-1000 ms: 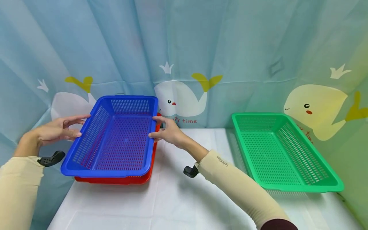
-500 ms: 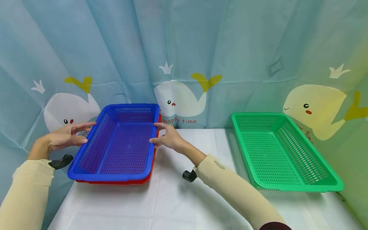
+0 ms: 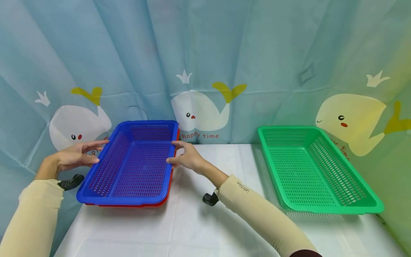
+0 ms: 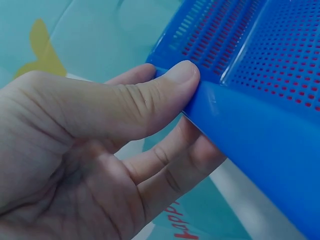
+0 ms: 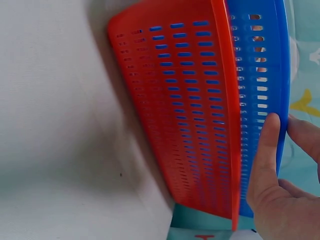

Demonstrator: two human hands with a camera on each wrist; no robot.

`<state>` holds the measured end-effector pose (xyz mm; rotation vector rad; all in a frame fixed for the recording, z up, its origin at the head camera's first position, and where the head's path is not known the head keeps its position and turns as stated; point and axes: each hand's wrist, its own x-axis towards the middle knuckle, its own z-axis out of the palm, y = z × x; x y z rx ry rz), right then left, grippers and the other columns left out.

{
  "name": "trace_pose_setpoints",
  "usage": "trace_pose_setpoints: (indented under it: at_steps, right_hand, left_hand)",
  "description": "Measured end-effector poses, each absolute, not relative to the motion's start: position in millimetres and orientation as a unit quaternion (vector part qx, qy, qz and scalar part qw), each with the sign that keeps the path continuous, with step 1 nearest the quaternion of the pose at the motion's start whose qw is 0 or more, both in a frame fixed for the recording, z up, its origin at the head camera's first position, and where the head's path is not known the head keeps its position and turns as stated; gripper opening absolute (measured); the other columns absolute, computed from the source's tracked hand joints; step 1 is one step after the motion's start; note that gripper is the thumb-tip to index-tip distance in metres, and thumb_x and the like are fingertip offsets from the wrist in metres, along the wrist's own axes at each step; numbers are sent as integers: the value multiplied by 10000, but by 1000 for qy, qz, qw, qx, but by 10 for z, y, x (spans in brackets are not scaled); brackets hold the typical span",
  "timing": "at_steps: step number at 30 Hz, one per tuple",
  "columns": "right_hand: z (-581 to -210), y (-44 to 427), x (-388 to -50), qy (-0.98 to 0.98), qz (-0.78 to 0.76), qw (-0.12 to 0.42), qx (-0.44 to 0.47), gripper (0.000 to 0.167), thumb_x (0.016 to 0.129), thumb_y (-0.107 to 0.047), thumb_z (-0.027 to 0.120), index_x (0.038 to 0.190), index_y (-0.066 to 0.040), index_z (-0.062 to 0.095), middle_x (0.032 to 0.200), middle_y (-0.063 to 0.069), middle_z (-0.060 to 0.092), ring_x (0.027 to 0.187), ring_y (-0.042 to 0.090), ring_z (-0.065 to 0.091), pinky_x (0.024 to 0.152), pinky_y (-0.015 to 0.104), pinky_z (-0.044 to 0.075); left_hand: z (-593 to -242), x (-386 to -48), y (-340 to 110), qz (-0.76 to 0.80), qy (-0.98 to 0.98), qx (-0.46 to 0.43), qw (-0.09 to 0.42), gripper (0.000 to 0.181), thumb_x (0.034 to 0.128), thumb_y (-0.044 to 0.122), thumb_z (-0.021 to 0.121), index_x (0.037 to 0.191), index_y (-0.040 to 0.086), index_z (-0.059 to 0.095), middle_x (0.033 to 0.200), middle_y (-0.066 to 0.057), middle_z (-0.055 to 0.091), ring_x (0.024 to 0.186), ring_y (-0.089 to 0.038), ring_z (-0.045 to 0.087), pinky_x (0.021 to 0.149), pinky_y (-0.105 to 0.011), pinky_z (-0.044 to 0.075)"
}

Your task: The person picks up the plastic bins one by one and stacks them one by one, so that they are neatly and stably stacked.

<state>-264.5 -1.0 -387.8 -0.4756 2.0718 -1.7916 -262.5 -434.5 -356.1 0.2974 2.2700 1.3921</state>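
A blue plastic basket [image 3: 142,167] with slotted walls sits nested in a red basket [image 5: 180,100] at the left of the table. In the right wrist view, a band of blue wall stands above the red rim. My left hand [image 3: 75,155] pinches the blue basket's left rim, thumb on top and fingers beneath, as the left wrist view shows. On the opposite side my right hand [image 3: 187,157] pinches the right rim between thumb and fingers. From the head view, most of the red basket is hidden under the blue one.
A green basket [image 3: 321,178] stands at the right of the table, apart from both hands. White cloth covers the table [image 3: 205,221]. A light blue curtain [image 3: 205,46] with printed whales hangs behind and along the sides.
The blue basket has come down deeper into the red one, and less red shows around it. Both hands moved down with it, keeping their hold. The green basket stayed put.
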Motion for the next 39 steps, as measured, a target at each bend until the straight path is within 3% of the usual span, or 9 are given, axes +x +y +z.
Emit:
trace_pose_setpoints:
  at_steps: [5,15,26,39]
  right_hand:
    - [-3884,-24,-2635,731,-636,182,-166,793,878,-48,819,1556,-31,408,1276,177,570,848,362,752,907,342,587]
    - [-3897,-28,-2629,736,-634,178,-157,788,874,-54,824,1551,-44,421,1264,150,570,850,368,748,884,336,594]
    - [-3949,-34,-2640,740,-630,176,-158,784,872,-54,827,1546,-35,428,1254,152,573,804,327,752,864,314,593]
    - [-3951,-36,-2644,739,-631,176,-157,786,870,-38,824,1545,-21,423,1233,153,583,789,355,751,868,305,590]
  left_hand:
    - [-3581,-2625,-4367,500,826,115,235,775,986,46,657,1640,123,250,1540,-268,237,1140,-211,644,949,-500,569]
    - [-3599,-2618,-4359,492,832,108,230,782,971,58,677,1635,137,272,1562,-300,251,1156,-265,640,991,-594,526]
    - [-3618,-2636,-4362,489,832,109,238,799,974,62,679,1642,131,248,1563,-304,206,1153,-226,632,987,-546,542]
    - [-3606,-2614,-4330,490,832,104,238,794,967,68,691,1635,126,266,1574,-318,183,1203,-306,600,1004,-585,519]
